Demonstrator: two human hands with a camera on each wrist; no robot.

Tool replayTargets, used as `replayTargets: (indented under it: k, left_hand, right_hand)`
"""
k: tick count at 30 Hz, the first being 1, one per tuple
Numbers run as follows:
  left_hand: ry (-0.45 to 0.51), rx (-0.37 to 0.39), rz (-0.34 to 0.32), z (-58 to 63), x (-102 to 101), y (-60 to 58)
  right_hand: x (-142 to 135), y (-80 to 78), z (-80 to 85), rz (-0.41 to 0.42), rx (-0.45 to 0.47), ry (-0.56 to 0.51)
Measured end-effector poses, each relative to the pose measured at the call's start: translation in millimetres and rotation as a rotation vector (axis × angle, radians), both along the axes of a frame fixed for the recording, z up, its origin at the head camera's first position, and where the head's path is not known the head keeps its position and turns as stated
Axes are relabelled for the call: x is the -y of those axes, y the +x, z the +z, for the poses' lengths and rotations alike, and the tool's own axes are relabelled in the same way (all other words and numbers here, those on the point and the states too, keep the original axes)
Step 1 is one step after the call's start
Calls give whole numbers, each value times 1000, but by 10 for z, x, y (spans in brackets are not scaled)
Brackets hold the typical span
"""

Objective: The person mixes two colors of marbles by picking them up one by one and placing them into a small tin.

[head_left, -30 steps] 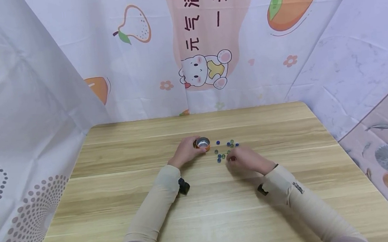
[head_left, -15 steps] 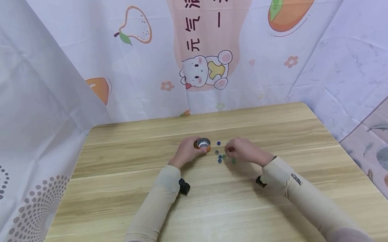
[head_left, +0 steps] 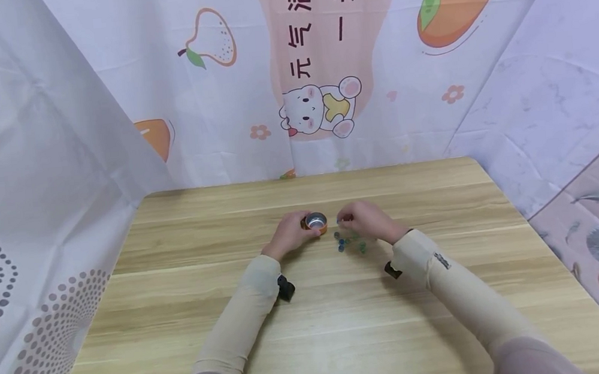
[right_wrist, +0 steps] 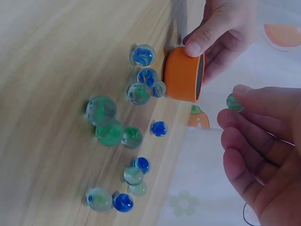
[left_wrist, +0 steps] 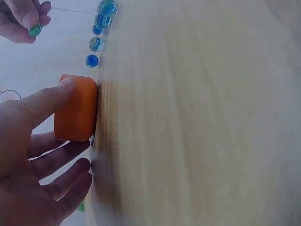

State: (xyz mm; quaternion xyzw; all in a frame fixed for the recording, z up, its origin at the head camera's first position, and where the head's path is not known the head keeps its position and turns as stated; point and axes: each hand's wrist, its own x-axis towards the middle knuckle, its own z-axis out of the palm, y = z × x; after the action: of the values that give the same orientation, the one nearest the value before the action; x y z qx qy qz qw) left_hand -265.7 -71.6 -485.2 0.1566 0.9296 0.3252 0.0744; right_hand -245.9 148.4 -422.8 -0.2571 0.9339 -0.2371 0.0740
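My left hand (head_left: 286, 234) grips a small round orange tin (left_wrist: 77, 110) by its side, thumb on one side and fingers on the other. The tin stands upright on the table, and its top is open with a silvery inside in the head view. Between thumb and index finger of my right hand (right_wrist: 268, 141) is a green glass marble (right_wrist: 234, 103), raised off the table just right of the tin. Several blue marbles (right_wrist: 143, 55) and green marbles (right_wrist: 109, 133) lie loose beside the tin, partly covered by my right hand in the head view.
The wooden table (head_left: 314, 336) reaches back to a printed white curtain (head_left: 204, 100). More patterned cloth (head_left: 26, 105) hangs along the left side. A small black wrist camera (head_left: 286, 287) sits at the left cuff.
My right hand has risen from among the marbles and moved toward the back and left, closer to the tin. The left hand still holds the tin in about the same place.
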Motion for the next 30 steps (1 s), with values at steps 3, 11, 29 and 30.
replayTargets:
  k: [3,11,29,30]
  left_hand:
    - [0,1,0,1,-9,-4]
    - [17,6,-5,0,-35,-26]
    - [44,5,-28,-20,-28,-15]
    - [41,7,-26,-21,-24,-19]
  right_hand:
    - [18,-36,-38,10,-3,-18]
    - [125,-151,-125,-3,-52,-40]
    - [304,-258,-314,-22,-20,-14]
    - [309,-262,-318,-18,-22,-9]
